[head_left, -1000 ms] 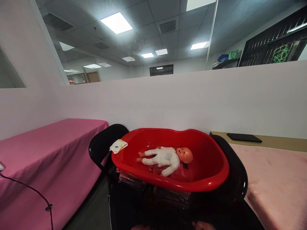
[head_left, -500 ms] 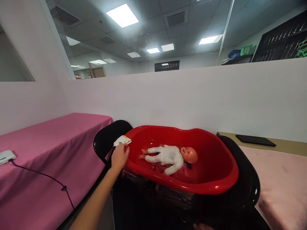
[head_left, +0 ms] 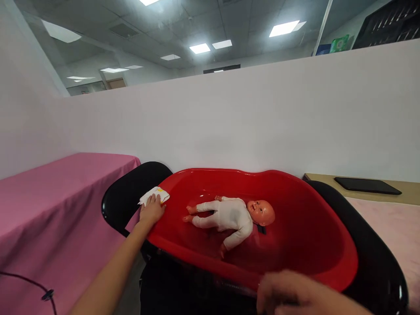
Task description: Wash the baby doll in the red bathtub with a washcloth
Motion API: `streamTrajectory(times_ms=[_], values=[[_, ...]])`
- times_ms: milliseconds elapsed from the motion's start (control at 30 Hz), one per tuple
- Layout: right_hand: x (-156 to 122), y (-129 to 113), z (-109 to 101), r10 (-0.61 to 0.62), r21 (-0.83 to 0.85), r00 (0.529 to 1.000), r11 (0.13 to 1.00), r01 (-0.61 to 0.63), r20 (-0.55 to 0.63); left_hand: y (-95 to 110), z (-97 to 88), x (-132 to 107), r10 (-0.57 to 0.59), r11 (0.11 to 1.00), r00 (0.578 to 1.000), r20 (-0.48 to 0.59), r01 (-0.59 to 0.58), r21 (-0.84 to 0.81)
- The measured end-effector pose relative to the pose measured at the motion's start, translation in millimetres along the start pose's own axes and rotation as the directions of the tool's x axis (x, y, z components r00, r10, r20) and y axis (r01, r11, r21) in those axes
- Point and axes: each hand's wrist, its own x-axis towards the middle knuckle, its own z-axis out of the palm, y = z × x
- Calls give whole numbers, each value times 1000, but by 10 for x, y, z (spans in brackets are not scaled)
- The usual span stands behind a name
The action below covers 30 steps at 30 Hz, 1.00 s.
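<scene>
A red plastic tub (head_left: 295, 258) is sitting across two black chairs (head_left: 126, 197), and a baby doll (head_left: 229, 215) in a white suit is lying on its back inside it. A small folded white cloth (head_left: 153, 195) with coloured marks is resting on the tub's left rim. The left hand (head_left: 151, 210) is lying flat with its fingertips touching the cloth, gripping nothing. The right hand (head_left: 295, 295) is hovering blurred by the tub's near rim; its grip is unclear.

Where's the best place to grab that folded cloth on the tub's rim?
Probably pinch the folded cloth at its near edge, coming from the left where the left hand already rests on it. It lies flat on the red tub rim, overhanging outward, so fingers can slip beneath.
</scene>
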Motion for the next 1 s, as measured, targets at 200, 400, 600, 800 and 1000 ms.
streamTrajectory(times_ms=[200,400,600,800,1000], values=[[734,-357,-1159,-166,32,869,978,204,-467,2,135,99,10,995,999,-35,-7,104],[1211,413,-1835,-136,-483,915,872,-72,-381,-208,407,231,34,989,996,-83,-22,146],[1270,738,-2034,-104,-551,953,831,-74,-284,-406,586,531,91,984,987,-129,-70,161],[1208,645,-2187,53,-593,980,789,-158,-191,-411,628,787,115,972,986,-118,-87,217],[1154,413,-2256,20,-540,987,835,-103,-159,-540,762,738,169,970,969,-181,-131,205]])
